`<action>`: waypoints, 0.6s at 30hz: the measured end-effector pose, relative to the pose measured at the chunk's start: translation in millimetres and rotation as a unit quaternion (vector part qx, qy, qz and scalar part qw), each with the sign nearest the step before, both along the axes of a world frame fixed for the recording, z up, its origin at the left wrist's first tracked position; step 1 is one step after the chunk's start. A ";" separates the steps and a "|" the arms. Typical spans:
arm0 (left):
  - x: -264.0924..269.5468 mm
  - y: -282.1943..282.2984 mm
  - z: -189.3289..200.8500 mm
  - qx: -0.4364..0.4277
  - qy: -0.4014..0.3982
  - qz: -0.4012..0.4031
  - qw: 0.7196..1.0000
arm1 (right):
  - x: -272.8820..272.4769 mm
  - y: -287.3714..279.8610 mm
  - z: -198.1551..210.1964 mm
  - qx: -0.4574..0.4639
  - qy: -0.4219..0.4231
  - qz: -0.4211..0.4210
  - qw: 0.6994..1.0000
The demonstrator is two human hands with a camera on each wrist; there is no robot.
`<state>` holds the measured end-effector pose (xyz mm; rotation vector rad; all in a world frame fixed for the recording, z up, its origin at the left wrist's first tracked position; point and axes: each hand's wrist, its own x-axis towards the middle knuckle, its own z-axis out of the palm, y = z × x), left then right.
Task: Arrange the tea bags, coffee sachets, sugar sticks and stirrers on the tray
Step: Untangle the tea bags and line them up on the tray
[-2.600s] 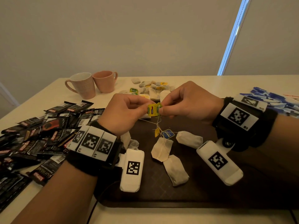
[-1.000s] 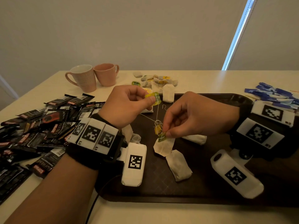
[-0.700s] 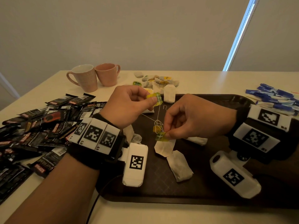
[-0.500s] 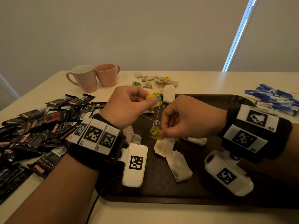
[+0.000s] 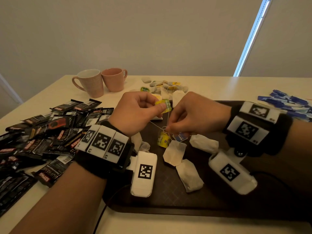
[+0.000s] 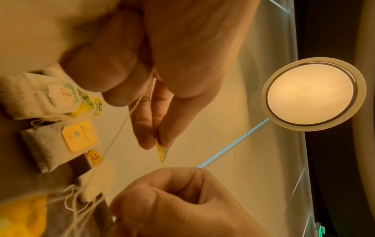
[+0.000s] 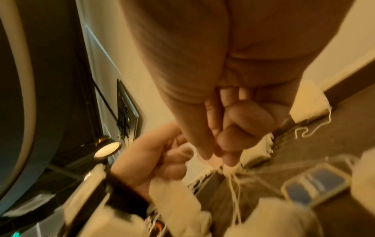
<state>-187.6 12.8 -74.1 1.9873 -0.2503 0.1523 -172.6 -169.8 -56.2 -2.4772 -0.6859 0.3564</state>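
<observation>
We are pinching a yellow-green tea bag tag (image 5: pixel 164 105) in our left hand (image 5: pixel 135 114), while our right hand (image 5: pixel 194 115) is pinching the tangled strings (image 5: pixel 166 129) just above the dark tray (image 5: pixel 219 200), where several tea bags (image 5: pixel 189 174) are lying.

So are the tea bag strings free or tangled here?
Tangled. The strings bunch into a knot where the right hand pinches them; the left hand holds one green-yellow tag up.

Likely office break rm or home – plain table (image 5: pixel 219 85), two mugs (image 5: pixel 101 81), blind-covered window (image 5: pixel 251 36), round ceiling lamp (image 6: pixel 312 94).
</observation>
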 end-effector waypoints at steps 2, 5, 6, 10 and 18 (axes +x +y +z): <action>0.3 -0.1 -0.3 -0.001 0.002 0.003 1.000 | 7.4 -10.8 8.4 0.029 0.001 -0.026 0.999; 0.2 -0.7 0.1 0.000 0.003 -0.001 1.000 | 19.8 -17.5 15.5 0.038 -0.017 -0.052 0.998; -0.2 -1.0 0.1 0.000 0.003 -0.001 1.000 | 22.2 -17.5 17.0 0.025 -0.020 -0.045 0.998; 0.5 -0.9 -1.5 0.004 0.005 0.012 1.000 | 15.2 -18.7 23.0 -0.011 -0.046 0.019 0.999; 1.9 0.1 -3.1 -0.004 0.019 0.027 0.999 | -9.3 12.2 8.0 -0.132 -0.156 0.127 0.971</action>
